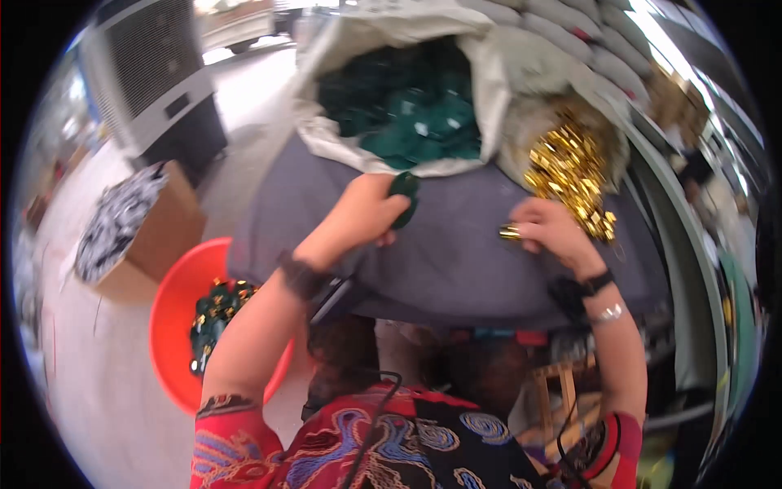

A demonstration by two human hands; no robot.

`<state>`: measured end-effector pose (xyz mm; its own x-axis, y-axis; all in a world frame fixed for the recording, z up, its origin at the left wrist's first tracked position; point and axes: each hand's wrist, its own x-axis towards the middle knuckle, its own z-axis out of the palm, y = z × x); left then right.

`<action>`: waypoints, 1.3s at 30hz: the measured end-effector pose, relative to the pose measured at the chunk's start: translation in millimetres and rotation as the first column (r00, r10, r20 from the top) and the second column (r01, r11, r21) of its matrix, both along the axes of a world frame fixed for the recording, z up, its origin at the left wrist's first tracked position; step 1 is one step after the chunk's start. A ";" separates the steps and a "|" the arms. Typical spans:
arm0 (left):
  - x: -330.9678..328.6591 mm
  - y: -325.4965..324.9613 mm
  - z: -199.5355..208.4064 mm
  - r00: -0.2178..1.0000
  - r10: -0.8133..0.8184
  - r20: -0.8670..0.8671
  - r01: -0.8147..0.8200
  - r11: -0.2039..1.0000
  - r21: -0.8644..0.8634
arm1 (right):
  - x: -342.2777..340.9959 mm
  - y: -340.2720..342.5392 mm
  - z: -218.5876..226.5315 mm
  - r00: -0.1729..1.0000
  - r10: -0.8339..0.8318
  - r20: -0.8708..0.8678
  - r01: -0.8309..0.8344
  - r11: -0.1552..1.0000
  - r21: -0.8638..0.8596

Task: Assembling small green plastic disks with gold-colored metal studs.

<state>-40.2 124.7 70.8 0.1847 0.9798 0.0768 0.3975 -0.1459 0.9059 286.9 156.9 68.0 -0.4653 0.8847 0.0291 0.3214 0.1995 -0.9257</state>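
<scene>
My left hand point(360, 213) is closed on a dark green, rounded flat piece point(405, 196), held above the grey-covered table just in front of a white sack. To the right, my right hand point(554, 231) pinches a small shiny gold piece point(509, 232) between thumb and fingers. The two pieces are apart. The white sack point(330, 143) lies open toward me, full of similar dark green pieces point(423, 122). A pile of shiny gold pieces point(570, 175) spills from another sack beyond my right hand. What exactly the pieces are, I cannot tell.
An orange tub point(175, 342) on the floor at my left holds green pieces with gold parts. Behind it stand a cardboard box point(167, 232) of grey-white pieces and a tall air cooler point(151, 73). Stacked sacks point(562, 37) rise at the far right. The grey table point(456, 261) spans the middle.
</scene>
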 end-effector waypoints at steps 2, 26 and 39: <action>20.2 -24.9 -9.0 0.978 -0.032 0.208 0.059 0.991 -0.124 | -11.5 -8.5 -2.7 0.995 0.068 0.068 -0.058 0.988 -0.141; 65.2 -64.4 -39.4 0.718 -0.054 0.694 0.044 0.999 0.032 | -83.5 -78.9 -4.1 0.984 0.042 0.172 -0.134 0.813 0.567; 49.4 -54.9 -53.8 0.602 -0.073 0.795 0.152 0.988 -0.025 | -102.8 -84.5 2.3 0.964 0.048 0.260 -0.192 0.804 0.563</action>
<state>9.3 69.8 17.0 0.2004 0.9651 0.1688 -0.4930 -0.0495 0.8686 184.1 72.4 70.2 -0.6236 0.6721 0.3994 0.4407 0.7241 -0.5305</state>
